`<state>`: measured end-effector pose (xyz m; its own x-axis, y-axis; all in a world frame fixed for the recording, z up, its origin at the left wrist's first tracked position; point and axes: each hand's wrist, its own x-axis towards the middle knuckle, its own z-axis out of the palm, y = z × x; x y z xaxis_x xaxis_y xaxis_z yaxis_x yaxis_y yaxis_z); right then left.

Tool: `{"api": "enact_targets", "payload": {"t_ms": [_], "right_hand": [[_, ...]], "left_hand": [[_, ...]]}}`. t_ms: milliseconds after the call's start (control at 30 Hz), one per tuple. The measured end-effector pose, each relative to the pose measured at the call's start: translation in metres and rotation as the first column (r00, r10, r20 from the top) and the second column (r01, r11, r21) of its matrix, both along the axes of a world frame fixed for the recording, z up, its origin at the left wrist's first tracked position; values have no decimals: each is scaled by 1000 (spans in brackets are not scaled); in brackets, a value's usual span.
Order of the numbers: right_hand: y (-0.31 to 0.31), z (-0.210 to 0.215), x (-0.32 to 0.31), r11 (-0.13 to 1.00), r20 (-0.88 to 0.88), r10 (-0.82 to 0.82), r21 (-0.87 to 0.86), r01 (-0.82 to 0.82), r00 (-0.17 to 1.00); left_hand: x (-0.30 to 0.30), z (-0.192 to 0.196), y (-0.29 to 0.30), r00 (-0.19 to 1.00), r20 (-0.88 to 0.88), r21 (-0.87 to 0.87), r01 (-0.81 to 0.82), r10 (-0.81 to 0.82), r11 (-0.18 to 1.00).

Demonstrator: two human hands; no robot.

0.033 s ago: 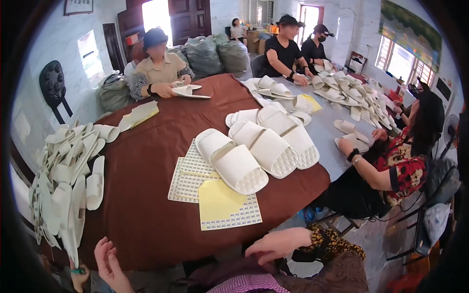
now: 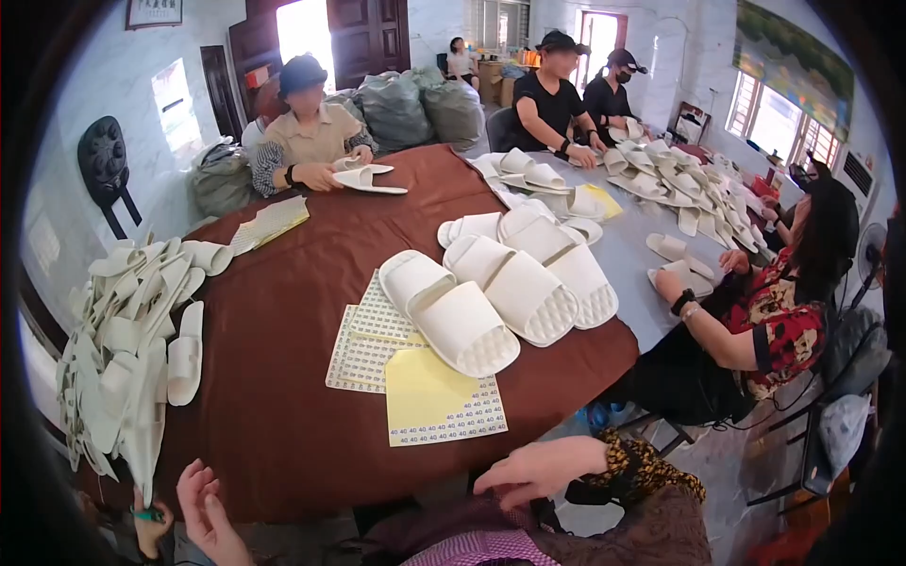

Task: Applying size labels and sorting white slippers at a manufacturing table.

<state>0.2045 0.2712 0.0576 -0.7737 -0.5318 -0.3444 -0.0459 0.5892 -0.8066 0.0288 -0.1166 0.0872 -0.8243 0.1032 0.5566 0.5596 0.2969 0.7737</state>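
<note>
My left hand (image 2: pixel 209 517) is raised at the table's near left edge, fingers apart and nothing in them. My right hand (image 2: pixel 545 469) hangs at the near edge, fingers loosely stretched and bent down, with nothing visible in it. Nearest to it lies a sticker sheet (image 2: pixel 415 387), partly bare yellow backing, over more white sticker sheets (image 2: pixel 345 363). Beyond them, white slide slippers (image 2: pixel 462 325) lie overlapping in pairs. Left of my left hand, another person's hand (image 2: pixel 151 533) with a green band is at the tip of a white slipper (image 2: pixel 143 439); its grip is unclear.
A brown cloth (image 2: pixel 283 396) covers the table. A heap of white slippers (image 2: pixel 118 354) stands at the left edge. Across, a co-worker (image 2: pixel 311 141) holds slippers. Another co-worker (image 2: pixel 755 321) sits at right by a grey table with a big slipper pile (image 2: pixel 675 184).
At the lower left, the slipper by the other person's hand has shifted and turned slightly. My own hands have hardly moved.
</note>
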Motion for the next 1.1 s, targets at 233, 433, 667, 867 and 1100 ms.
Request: {"api": "enact_targets", "payload": {"t_ms": [233,433,667,867,1100], "right_hand": [[8,4,-1,867,-314,-456,-366,337,832],[5,-15,-11,783,-168,-563,-423,456,809],[7,5,-14,883,-298,-463,-239,405,835],[-4,14,-12,889,-336,-458,-173,424,823],[-5,12,-9,907,-379,-421,-154,393,824]], "left_hand": [[27,42,-3,950,-288,71,144,-118,987],[18,56,5,958,-280,-65,51,-67,997],[-53,31,39,991,-79,-400,67,-107,914],[-123,-26,43,996,-32,-741,29,-79,671],[-156,-38,86,984,172,-842,171,-44,513]]}}
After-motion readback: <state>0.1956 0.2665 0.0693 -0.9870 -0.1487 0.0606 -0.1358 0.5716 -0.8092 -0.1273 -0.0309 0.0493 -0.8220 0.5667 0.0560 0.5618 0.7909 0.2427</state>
